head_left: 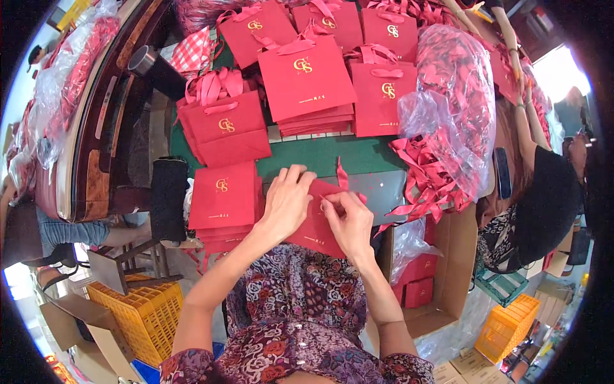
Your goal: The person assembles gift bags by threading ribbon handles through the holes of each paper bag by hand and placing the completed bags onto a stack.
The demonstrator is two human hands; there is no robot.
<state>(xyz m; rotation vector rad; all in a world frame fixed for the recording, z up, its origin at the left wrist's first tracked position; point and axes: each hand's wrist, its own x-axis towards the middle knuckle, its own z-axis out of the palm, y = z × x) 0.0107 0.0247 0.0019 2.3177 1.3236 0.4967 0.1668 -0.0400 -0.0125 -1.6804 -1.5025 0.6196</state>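
A red paper gift bag (pixel 306 234) lies tilted in front of me at the table's near edge. My left hand (pixel 285 205) grips its left side, the fingers curled over the upper edge. On the bag's upper right, my right hand (pixel 350 223) is closed in a pinch; what sits between thumb and fingertips is hidden. A strip of red ribbon (pixel 342 174) sticks up past the bag's far edge, and another bit shows by the right knuckles. Close to my left wrist stands a pile of red bags (pixel 222 197) with gold print, without visible handles on the top one.
Ribbon-handled bags (pixel 307 73) stand stacked across the green tabletop (pixel 313 157). A clear plastic sack of red ribbons (pixel 451 109) spills at the right. Below it, a cardboard box (pixel 455 281) holds red bags. A dark tumbler (pixel 153 70) and yellow crates (pixel 144 310) are at left. Other people sit nearby.
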